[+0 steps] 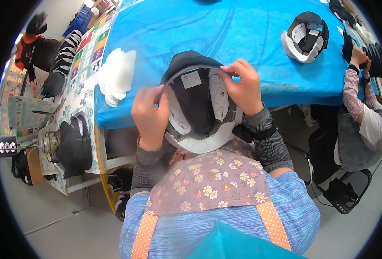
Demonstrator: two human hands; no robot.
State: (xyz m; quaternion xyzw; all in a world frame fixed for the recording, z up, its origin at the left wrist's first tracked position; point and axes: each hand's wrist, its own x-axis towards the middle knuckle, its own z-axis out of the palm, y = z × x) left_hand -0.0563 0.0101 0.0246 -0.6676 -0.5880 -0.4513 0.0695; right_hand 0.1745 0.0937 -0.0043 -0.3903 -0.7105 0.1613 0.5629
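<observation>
Between my two hands I hold a black shoe upper (201, 105), its open inside turned up toward me. White padded lining runs down both sides, and a pale foam edge curves round its near end. A small white label (191, 79) sits inside at the far end. My left hand (151, 114) is closed, pinching the left end of the dark far rim between thumb and fingers. At the right end of that rim my right hand (245, 86) pinches it the same way. The near end lies close against my flowered apron (212, 181).
A similar black-and-white upper (305, 36) stands on the blue-covered table (255, 43) at the far right. White flat pieces (117, 75) lie stacked at left. Nested black uppers (73, 146) fill the left side table. A co-worker's hands (359, 57) are at the right edge.
</observation>
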